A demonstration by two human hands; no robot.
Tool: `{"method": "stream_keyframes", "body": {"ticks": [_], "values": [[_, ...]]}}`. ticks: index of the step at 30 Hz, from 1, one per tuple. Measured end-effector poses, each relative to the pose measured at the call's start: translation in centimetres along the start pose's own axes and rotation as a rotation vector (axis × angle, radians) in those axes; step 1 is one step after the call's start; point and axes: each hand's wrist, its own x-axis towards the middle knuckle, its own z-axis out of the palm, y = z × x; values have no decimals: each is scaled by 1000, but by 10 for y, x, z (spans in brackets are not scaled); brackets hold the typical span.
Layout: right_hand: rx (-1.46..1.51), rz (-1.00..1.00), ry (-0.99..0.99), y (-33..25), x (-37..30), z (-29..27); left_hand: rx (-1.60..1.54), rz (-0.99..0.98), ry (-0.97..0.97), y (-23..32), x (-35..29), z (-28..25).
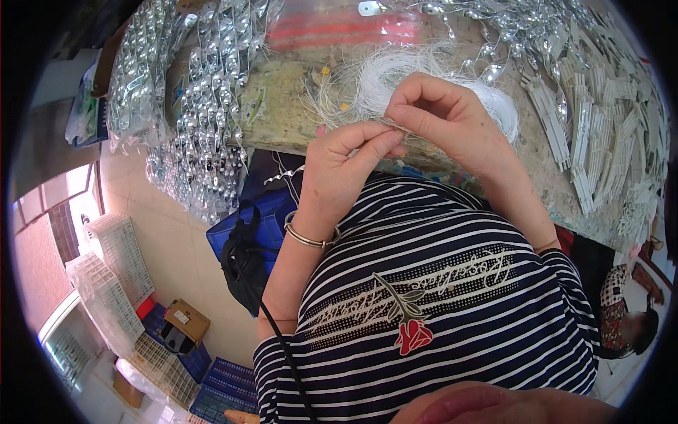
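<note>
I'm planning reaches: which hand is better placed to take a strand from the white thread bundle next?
Probably the right hand: in this view it overlaps the white thread bundle, while the left hand sits lower, nearer the striped shirt. Both are pinching, though.

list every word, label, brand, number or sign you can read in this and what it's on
Striped shirt: a decorative line of lettering above the red rose, upside down in this view and broken up by dots and stripes; not copied out here.
Brown cardboard box: any marks are too small and blurred to read.
No other readable text, number or sign shows.
</note>
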Motion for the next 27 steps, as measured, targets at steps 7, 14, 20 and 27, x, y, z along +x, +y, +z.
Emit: {"method": "stream_keyframes", "body": {"ticks": [7, 14, 20, 27], "values": [[29, -9, 7, -1, 3, 1, -26, -54, -12, 2, -1, 1], [-33, -22, -6, 3, 5, 0, -56, -73, -30, -1, 0, -3], [-54, -23, -4, 6, 8, 2, -35, -141, -71, 1, -2, -3], [-48, 39, -10, 6, 10, 3, -34, -183, -119, -3, -2, -6]]}}
